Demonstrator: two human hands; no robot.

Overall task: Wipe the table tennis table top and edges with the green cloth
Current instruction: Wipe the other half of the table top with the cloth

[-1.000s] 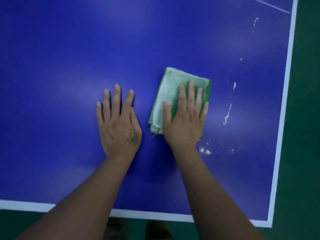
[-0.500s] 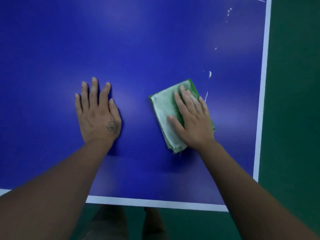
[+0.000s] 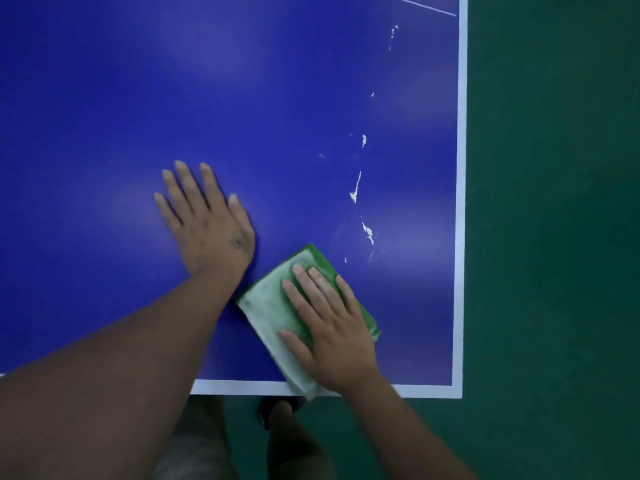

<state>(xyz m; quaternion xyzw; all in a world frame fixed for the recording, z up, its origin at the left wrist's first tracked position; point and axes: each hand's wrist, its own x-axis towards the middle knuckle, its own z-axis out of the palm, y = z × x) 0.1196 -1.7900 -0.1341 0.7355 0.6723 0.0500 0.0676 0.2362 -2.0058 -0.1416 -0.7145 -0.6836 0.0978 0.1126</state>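
Observation:
The blue table tennis table top [image 3: 173, 81] fills most of the view, with a white line along its right edge [image 3: 461, 202] and near edge [image 3: 242, 386]. My right hand [image 3: 332, 334] presses flat on the folded green cloth [image 3: 266, 306] near the table's near right corner; the cloth's lower end overlaps the near white line. My left hand [image 3: 207, 223] lies flat on the blue surface, fingers spread, just left of the cloth. White smears [image 3: 355, 192] run in a line right of the hands.
Green floor [image 3: 554, 237] lies beyond the right and near edges. My legs and a dark shoe [image 3: 273, 410] show below the near edge. A thin white line [image 3: 422, 8] crosses the top's far right.
My right hand has dragged the cloth toward me, down to the near edge. The white smears that the cloth covered half a second ago show again above it. My left hand stays flat on the top.

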